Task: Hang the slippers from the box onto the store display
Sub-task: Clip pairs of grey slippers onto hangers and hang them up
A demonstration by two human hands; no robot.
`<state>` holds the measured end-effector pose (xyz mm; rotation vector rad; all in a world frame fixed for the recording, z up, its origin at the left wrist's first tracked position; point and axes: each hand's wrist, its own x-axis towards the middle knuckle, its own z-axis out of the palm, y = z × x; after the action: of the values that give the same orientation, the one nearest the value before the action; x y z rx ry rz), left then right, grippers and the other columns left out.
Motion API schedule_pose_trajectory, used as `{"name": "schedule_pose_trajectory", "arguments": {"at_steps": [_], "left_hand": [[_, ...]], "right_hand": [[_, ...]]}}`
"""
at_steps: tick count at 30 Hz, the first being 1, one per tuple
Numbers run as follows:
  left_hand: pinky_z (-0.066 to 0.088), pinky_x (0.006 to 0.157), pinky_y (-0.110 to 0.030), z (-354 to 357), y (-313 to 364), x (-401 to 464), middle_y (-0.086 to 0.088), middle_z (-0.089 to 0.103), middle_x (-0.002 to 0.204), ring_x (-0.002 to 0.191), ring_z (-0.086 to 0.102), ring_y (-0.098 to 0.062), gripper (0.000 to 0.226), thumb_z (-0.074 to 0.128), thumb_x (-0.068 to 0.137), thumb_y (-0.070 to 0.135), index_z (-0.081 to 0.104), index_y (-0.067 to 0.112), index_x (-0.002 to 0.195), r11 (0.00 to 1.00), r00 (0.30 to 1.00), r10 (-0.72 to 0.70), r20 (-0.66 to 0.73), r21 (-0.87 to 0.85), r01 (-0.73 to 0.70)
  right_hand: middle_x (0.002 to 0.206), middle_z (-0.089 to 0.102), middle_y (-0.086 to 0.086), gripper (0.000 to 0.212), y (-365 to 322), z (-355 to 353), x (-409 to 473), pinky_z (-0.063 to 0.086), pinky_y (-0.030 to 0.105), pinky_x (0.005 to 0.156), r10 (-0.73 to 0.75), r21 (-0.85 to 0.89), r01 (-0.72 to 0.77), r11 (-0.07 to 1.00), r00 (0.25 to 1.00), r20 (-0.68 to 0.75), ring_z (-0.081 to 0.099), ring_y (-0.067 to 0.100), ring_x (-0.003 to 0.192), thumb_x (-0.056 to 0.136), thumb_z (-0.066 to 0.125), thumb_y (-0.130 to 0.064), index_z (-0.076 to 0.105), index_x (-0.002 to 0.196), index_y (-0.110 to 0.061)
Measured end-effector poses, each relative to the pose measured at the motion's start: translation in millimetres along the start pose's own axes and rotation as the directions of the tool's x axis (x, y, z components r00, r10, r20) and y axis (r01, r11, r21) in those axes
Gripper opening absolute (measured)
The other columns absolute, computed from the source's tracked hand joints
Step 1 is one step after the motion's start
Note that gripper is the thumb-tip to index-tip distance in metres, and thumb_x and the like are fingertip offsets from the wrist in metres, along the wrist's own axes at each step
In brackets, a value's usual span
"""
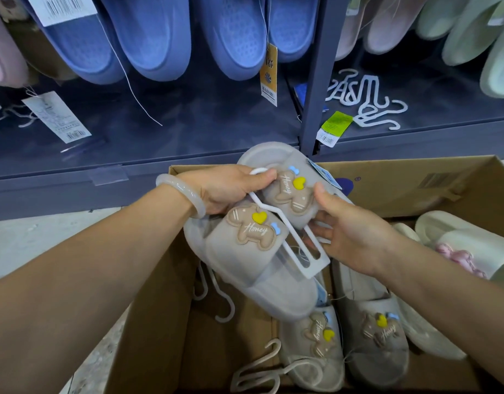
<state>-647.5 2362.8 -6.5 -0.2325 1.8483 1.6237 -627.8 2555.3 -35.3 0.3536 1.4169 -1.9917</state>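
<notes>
Box (148, 322) sits on the floor (32, 245) by the shelf (188, 132), which has loose hangers (367, 100) and tags (334, 127) on it.

Grey slippers (253, 245), tan bear patches; hanger (296, 245) white; hung slippers (148, 35) blue.

Both your bare forearms reach forward and meet in front of you. Your left hand (225, 189), wearing a pale bangle (175, 191) at the wrist, has its fingers (262, 177) curled and thumb pinching inward, palm down. Your right hand (350, 231) is turned palm-left, thumb raised above loosely bent fingers that curl underneath.
</notes>
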Motion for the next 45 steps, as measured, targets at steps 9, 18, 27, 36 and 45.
{"name": "schedule_pose_trajectory", "arguments": {"at_steps": [9, 18, 27, 36, 45], "left_hand": [[0.047, 0.093, -0.028, -1, 17, -5, -0.004, 0.068, 0.108, 0.103, 0.062, -0.018, 0.036, 0.041, 0.094, 0.048, 0.068, 0.024, 0.094, 0.872, 0.962, 0.209, -0.176, 0.48, -0.102], [0.049, 0.092, -0.024, -6, 14, 2, -0.001, 0.071, 0.105, 0.1, 0.065, -0.013, 0.044, 0.04, 0.095, 0.046, 0.069, 0.016, 0.109, 0.858, 0.956, 0.263, -0.133, 0.486, -0.168], [0.051, 0.069, -0.02, -24, 9, 3, -0.005, 0.071, 0.075, 0.067, 0.061, -0.012, 0.044, 0.039, 0.097, 0.041, 0.065, 0.014, 0.075, 0.888, 0.925, 0.306, -0.225, 0.418, -0.192], [0.046, 0.073, -0.021, -3, 13, 7, 0.003, 0.069, 0.063, 0.064, 0.057, -0.009, 0.052, 0.036, 0.096, 0.045, 0.057, 0.017, 0.057, 0.806, 0.95, 0.31, -0.032, 0.539, -0.245], [0.043, 0.071, -0.031, 12, -6, 21, 0.005, 0.065, 0.06, 0.066, 0.051, -0.019, 0.05, 0.038, 0.096, 0.047, 0.046, 0.019, 0.055, 0.78, 0.943, 0.332, 0.0, 0.562, -0.275]], "right_hand": [[0.103, 0.063, 0.003, 0.021, -9, -1, 2, 0.056, 0.049, 0.071, 0.078, 0.176, -0.067, 0.982, 0.996, -0.053, 0.06, 0.024, 0.104, 0.09, 0.055, -0.027, 0.061, 0.108, -0.018], [0.094, 0.065, 0.004, 0.011, -13, -6, 1, 0.051, 0.04, 0.077, 0.08, 0.193, -0.063, 0.979, 0.994, -0.079, 0.062, 0.019, 0.09, 0.092, 0.051, -0.021, 0.059, 0.095, -0.015], [0.085, 0.065, 0.01, 0.021, -16, -18, -7, 0.057, 0.04, 0.075, 0.194, 0.002, -0.194, 0.981, 0.981, -0.029, 0.066, 0.023, 0.081, 0.092, 0.05, -0.026, 0.059, 0.09, -0.008], [0.087, 0.063, -0.005, 0.018, -62, 4, -2, 0.046, 0.007, 0.075, -0.526, -0.779, 0.494, 0.385, 0.811, 0.254, 0.057, -0.002, 0.076, 0.081, 0.067, -0.024, 0.062, 0.097, -0.018], [0.08, 0.066, 0.001, 0.007, -53, 15, 23, 0.048, 0.017, 0.076, -0.349, -0.715, 0.554, 0.426, 0.83, 0.435, 0.06, 0.004, 0.072, 0.08, 0.068, -0.008, 0.064, 0.084, -0.01]]}}
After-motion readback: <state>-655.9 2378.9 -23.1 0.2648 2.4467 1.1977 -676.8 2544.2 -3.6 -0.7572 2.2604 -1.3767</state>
